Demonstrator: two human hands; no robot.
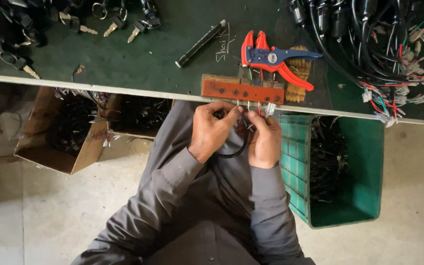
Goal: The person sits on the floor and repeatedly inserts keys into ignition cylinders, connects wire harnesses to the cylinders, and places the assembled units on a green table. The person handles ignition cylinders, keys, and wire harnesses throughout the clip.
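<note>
Two hands meet right under the tabletop edge, and the whole thing turns on how the black cable sits between them. Starting at the left: a cardboard box full of wire bits sits on the floor, with keys scattered on the green top above it, well apart from the action. Then the left hand, fingers pinched closed on the thin wire ends at the upper part of the cable, thumb and forefinger pointing toward the right hand. The cable itself loops down in a curve below both palms and comes back up, so its free ends point up toward the red-brown jig block fixed on the tabletop edge, just above the fingertips. The right hand is closed on the same bundle just beside the left, fingertips nearly touching it, with a small white connector right above its knuckles. Both hands look equally near the block; can't tell which wire each one has, too small. Further up there's a black marker and red-and-blue wire strippers lying on the top, handles pointing right. To the right, a green crate of harnesses on the concrete floor, and a big tangle of wired parts on the tabletop's far right.
</note>
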